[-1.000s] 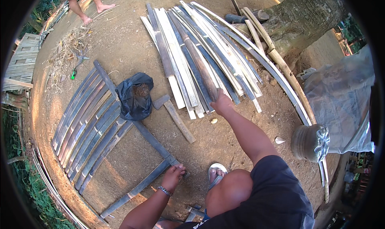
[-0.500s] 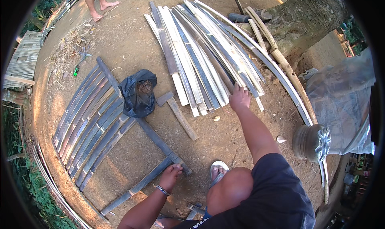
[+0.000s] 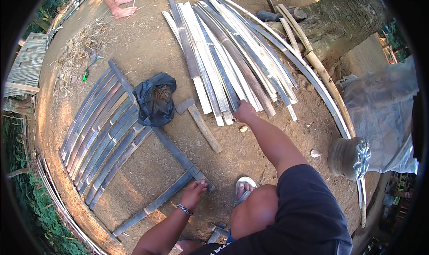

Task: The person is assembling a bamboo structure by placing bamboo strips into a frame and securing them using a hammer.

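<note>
Gripping flat split-bamboo slats [image 3: 232, 63] — right hand [image 3: 244, 113]; left hand [image 3: 194, 193] on frame [image 3: 178, 153].

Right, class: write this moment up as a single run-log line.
left hand: resting on frame rail | right hand: gripping a slat end in bamboo slat pile | nearby: hammer, black bag

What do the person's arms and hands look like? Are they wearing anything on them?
Both forearms are bare, with no gloves on either hand. The left hand has a thin beaded or chain-like bracelet around its wrist. The right hand wears nothing that shows: no ring, watch or band. A dark short sleeve covers the right upper arm.
</note>
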The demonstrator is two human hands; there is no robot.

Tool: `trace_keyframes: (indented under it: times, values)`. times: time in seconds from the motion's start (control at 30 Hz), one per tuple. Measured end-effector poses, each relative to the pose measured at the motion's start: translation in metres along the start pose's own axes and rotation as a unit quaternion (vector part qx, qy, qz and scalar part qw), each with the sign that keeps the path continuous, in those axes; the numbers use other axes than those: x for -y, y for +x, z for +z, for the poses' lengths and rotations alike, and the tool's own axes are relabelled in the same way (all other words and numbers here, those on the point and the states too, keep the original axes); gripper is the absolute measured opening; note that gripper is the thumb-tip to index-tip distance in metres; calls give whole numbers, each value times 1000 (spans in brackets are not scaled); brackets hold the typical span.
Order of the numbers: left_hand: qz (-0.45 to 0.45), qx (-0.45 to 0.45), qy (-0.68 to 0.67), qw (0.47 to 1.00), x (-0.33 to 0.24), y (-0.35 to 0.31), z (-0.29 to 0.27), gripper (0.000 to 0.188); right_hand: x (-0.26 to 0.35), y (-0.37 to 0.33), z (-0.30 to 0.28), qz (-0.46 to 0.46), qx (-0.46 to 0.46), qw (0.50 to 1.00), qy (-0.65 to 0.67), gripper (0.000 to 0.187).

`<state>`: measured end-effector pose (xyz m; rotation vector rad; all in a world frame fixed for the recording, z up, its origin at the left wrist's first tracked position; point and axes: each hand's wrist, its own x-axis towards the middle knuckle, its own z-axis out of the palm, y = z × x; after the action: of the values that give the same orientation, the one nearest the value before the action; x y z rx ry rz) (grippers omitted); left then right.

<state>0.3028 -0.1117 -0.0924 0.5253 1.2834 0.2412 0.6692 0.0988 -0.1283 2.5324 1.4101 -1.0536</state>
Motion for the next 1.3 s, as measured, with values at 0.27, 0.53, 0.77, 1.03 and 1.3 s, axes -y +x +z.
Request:
trace_keyframes:
  times: [0.27, 0.53, 0.77, 1.03, 1.3]
  values:
    - [-22, -23, -13, 999, -5, -4, -1, 38, -56, 23, -30, -35, -40, 997, 58, 66]
    - [-20, -40, 20, 999, -10, -10, -12, 40, -29, 6, -20, -28, -11, 993, 118, 57]
    - [-11, -18, 19, 1000, -19, -7, 0, 51, 3, -1, 6, 21, -24, 998, 46, 59]
    - [-21, -14, 13, 1000, -18, -4, 2, 42, -6, -1, 14, -19, -21, 985, 167, 62]
    - [-24, -4, 25, 999, -21, 1, 15, 48, 9, 5, 21, -7, 55, 982, 182, 51]
